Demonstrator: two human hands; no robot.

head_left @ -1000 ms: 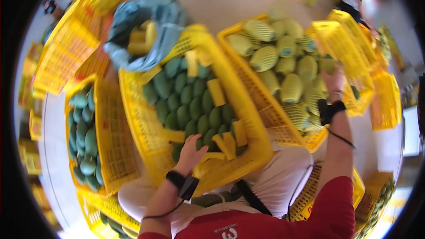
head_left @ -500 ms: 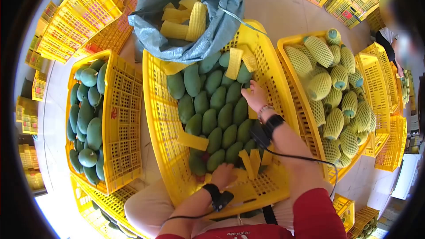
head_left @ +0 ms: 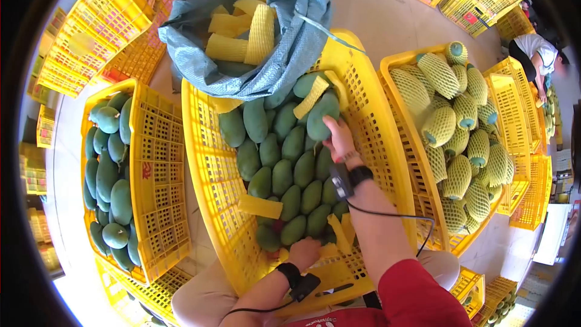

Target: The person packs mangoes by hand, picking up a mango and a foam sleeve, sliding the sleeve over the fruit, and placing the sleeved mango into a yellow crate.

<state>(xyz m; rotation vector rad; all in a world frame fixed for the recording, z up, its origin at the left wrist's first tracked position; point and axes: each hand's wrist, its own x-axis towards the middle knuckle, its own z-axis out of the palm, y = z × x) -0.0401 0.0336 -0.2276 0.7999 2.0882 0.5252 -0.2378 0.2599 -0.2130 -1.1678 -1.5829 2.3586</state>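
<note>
A yellow crate (head_left: 206, 163) in front of me holds several bare green mangoes and loose yellow foam sleeves. My right hand (head_left: 339, 138) grips one green mango (head_left: 322, 115) at the crate's far right side, lifted a little above the pile. A foam sleeve (head_left: 310, 98) lies just beside that mango. My left hand (head_left: 304, 252) rests at the crate's near edge, touching the near mangoes; whether it holds anything is hidden. Both wrists carry black bands with cables.
A blue sack (head_left: 290, 36) of foam sleeves sits at the crate's far end. A crate of sleeved mangoes (head_left: 460, 127) stands to the right, a crate of bare mangoes (head_left: 112, 169) to the left. Empty yellow crates lie around. Another person (head_left: 535, 54) bends at far right.
My right hand came from the right-hand crate to the middle crate and now has a mango lifted. My left hand slid to the near edge.
</note>
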